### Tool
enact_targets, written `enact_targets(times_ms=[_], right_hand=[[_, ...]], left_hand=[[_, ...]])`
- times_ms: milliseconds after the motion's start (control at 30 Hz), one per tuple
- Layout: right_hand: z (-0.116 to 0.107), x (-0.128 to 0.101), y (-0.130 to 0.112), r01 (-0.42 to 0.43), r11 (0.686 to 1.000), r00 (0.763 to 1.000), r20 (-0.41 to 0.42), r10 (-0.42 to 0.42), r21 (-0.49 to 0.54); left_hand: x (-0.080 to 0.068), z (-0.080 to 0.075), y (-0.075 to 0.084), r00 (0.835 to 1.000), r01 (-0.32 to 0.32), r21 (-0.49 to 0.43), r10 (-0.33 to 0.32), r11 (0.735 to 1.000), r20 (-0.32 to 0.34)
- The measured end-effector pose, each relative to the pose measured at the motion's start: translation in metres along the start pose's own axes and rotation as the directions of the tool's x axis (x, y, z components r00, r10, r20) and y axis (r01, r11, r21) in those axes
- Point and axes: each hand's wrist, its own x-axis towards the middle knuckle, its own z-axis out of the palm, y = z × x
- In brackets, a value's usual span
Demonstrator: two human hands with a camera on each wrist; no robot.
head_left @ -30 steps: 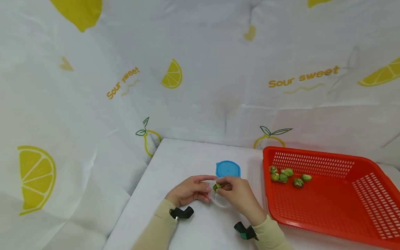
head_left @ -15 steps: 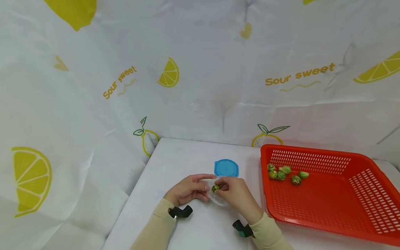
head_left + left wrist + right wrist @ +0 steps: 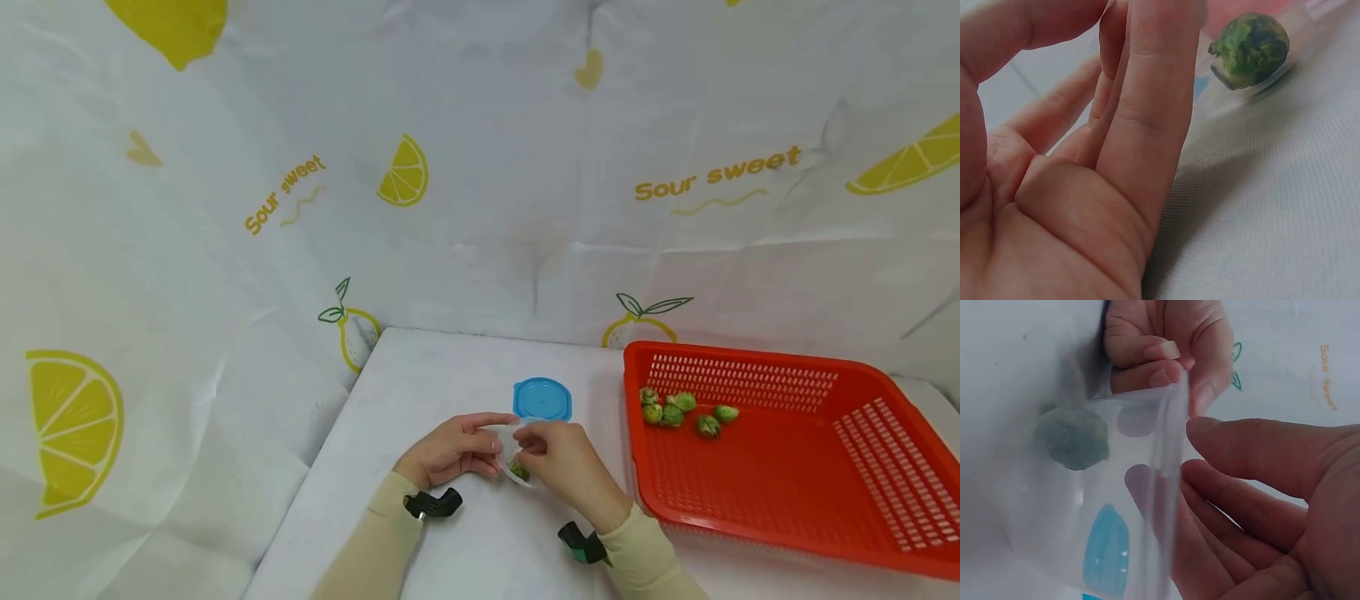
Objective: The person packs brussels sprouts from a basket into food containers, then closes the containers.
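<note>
A clear plastic container is held tilted at its rim between the thumb and fingers of my left hand. Inside it, low against the wall, lies a green Brussels sprout; it also shows through the clear plastic in the left wrist view. My right hand is at the container's mouth, with fingertips reaching past the rim and nothing between thumb and fingers. Just beyond the hands, a blue lid lies flat on the white table.
To the right stands a large red plastic basket with slotted walls. Several Brussels sprouts lie in its far left corner. A white cloth backdrop with lemon prints rises behind the table.
My right fingers have let go of the Brussels sprout, which now sits lower, inside the container. The left hand keeps its hold, with the container tipped a little differently.
</note>
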Motion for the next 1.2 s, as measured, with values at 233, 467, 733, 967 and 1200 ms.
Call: enact_targets(times_ms=[233, 467, 733, 967, 1200], right_hand=[[-0.032, -0.016, -0.017, 0.031, 0.999, 0.997, 0.075, -0.034, 0.037], [-0.099, -0.034, -0.024, 0.117, 0.993, 0.988, 0.100, -0.114, -0.017], [-0.181, -0.035, 0.008, 0.076, 0.989, 0.996, 0.061, -0.069, -0.127], [-0.246, -0.022, 0.069, -0.009, 0.973, 0.997, 0.077, 0.028, -0.230], [-0.272, -0.010, 0.126, -0.100, 0.983, 0.978, 0.168, 0.126, -0.155]], left_hand=[[0.002, 0.001, 0.001, 0.999, 0.029, 0.016, -0.028, 0.999, -0.030], [0.000, 0.002, 0.001, 0.999, 0.028, 0.022, -0.028, 0.999, -0.030], [-0.002, 0.005, 0.003, 1.000, 0.012, 0.009, -0.012, 1.000, -0.010], [0.004, 0.007, 0.004, 1.000, 0.017, 0.005, -0.017, 1.000, -0.004], [0.001, 0.002, -0.001, 1.000, 0.015, 0.019, -0.015, 1.000, -0.006]])
